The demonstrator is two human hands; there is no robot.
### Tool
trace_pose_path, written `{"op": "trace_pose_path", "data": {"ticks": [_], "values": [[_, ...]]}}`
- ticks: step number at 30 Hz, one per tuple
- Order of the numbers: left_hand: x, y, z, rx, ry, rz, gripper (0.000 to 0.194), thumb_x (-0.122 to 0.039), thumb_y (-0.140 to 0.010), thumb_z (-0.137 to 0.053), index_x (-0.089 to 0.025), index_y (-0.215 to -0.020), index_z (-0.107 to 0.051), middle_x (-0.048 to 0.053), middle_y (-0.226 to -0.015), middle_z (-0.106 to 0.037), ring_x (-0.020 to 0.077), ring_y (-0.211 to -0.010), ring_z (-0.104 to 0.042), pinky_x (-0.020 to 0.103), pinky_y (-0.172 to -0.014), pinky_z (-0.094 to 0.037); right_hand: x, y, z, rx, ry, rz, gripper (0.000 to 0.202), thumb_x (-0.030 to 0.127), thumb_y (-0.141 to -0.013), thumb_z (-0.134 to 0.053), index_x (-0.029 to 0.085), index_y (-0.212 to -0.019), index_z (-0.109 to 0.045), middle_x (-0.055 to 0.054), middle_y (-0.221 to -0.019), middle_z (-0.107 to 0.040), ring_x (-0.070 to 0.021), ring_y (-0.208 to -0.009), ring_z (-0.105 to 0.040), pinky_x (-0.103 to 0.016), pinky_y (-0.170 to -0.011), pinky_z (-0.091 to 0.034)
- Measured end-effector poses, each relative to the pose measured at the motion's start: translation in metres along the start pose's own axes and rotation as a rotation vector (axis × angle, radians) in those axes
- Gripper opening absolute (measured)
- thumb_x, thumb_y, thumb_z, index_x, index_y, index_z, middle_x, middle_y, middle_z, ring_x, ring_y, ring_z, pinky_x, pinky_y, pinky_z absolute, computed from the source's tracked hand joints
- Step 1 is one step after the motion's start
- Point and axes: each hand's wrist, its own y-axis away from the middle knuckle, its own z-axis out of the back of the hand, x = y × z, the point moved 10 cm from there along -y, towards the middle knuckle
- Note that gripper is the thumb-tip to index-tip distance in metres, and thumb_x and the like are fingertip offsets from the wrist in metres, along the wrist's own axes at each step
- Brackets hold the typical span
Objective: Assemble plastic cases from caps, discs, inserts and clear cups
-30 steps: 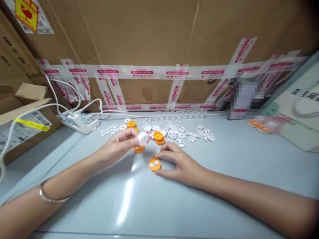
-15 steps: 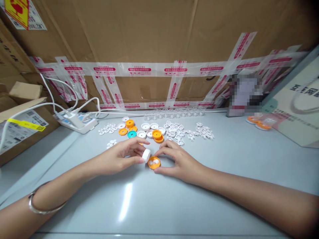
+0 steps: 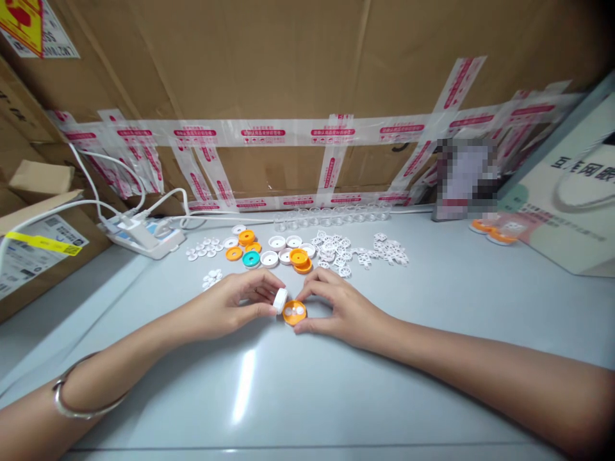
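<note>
Between thumb and fingers, my left hand point(image 3: 245, 298) pinches a round white plastic cap point(image 3: 280, 299), tilted on its side. Right beside it, my right hand point(image 3: 336, 304) holds a shallow orange round cup point(image 3: 294, 322) by its rim, open side up. Small white pieces point(image 3: 300, 311) lie inside the cup. The cap's edge is close to the cup's left rim; whether they touch I cannot tell. Behind my hands lie white round cases point(image 3: 269, 258), orange ones point(image 3: 298, 257) and a teal one point(image 3: 250, 258).
White spoked parts point(image 3: 331, 246) and small white discs point(image 3: 211, 278) are spread on the grey table. A row of clear round covers point(image 3: 331, 218) lines the back by a large cardboard box point(image 3: 269, 64). A power strip point(image 3: 144, 240) with cables sits left, a printed bag point(image 3: 567, 192) right.
The view has shifted slightly. My left hand has tilted the white cap a little more upright beside the orange cup. My right hand keeps its hold on the cup.
</note>
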Motion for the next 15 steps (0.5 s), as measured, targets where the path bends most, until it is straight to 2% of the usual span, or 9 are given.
{"op": "trace_pose_path", "data": {"ticks": [6, 10, 15], "values": [[-0.003, 0.000, 0.000, -0.023, -0.061, -0.032, 0.022, -0.024, -0.084, -0.055, -0.019, -0.106, -0.055, 0.005, -0.103, -0.062, 0.0167, -0.095, -0.061, 0.034, -0.088, -0.048, 0.000, 0.000, 0.000, -0.012, 0.005, 0.016, 0.029, 0.038, -0.065, -0.075, 0.022, -0.087, -0.064, -0.004, -0.095, -0.054, -0.0205, -0.096, -0.052, -0.034, -0.085, -0.042], [-0.009, 0.002, 0.003, -0.064, -0.234, -0.062, 0.025, -0.023, -0.083, -0.057, -0.020, -0.108, -0.056, 0.005, -0.105, -0.061, 0.0166, -0.095, -0.060, 0.031, -0.087, -0.048, 0.002, 0.000, 0.001, -0.021, -0.002, 0.042, 0.028, 0.037, -0.065, -0.075, 0.022, -0.087, -0.065, -0.003, -0.092, -0.055, -0.0194, -0.093, -0.052, -0.034, -0.085, -0.042], [-0.027, 0.004, -0.006, -0.066, -0.452, -0.195, 0.024, -0.020, -0.086, -0.053, -0.022, -0.110, -0.057, 0.006, -0.109, -0.059, 0.0171, -0.100, -0.055, 0.030, -0.087, -0.045, 0.004, -0.001, 0.002, -0.027, 0.002, 0.060, 0.028, 0.037, -0.066, -0.075, 0.022, -0.087, -0.065, -0.003, -0.091, -0.056, -0.0183, -0.092, -0.053, -0.033, -0.084, -0.043]]}}
